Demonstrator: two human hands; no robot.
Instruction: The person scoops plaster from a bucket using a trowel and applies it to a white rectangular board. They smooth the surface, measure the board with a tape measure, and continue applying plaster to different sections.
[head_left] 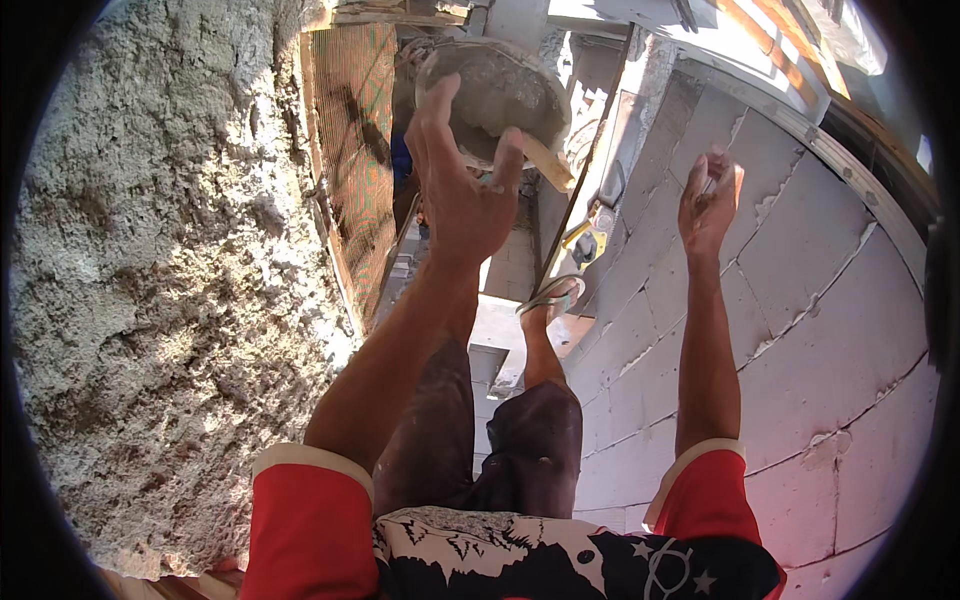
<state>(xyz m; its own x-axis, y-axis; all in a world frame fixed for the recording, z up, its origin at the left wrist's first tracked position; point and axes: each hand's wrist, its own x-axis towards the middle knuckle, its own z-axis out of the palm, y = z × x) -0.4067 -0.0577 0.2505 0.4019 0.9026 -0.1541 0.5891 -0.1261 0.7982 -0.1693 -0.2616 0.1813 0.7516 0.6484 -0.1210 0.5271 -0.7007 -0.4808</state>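
My left hand (465, 200) is raised with its fingers spread, and nothing is in it. It appears in front of a round tub (567, 112) of wet grey mortar (505, 95), hiding part of the rim. Whether it touches the tub cannot be told. Beside the tub's lower right side sticks out a pale wooden piece (548, 162), like a handle. My right hand (712, 200) is up on the right, in front of the pale block wall (800, 260). Its fingers are loosely curled with gaps between them, and I see nothing held. Pale dust marks its fingertips.
A rough, crumbly wall (160, 300) fills the left. Next to it stands a ribbed reddish-brown board (360, 150). A yellow-and-dark object (585, 243) lies near my sandalled foot (555, 295), beside a long thin dark bar (585, 160). Timber pieces (770, 45) cross the upper right.
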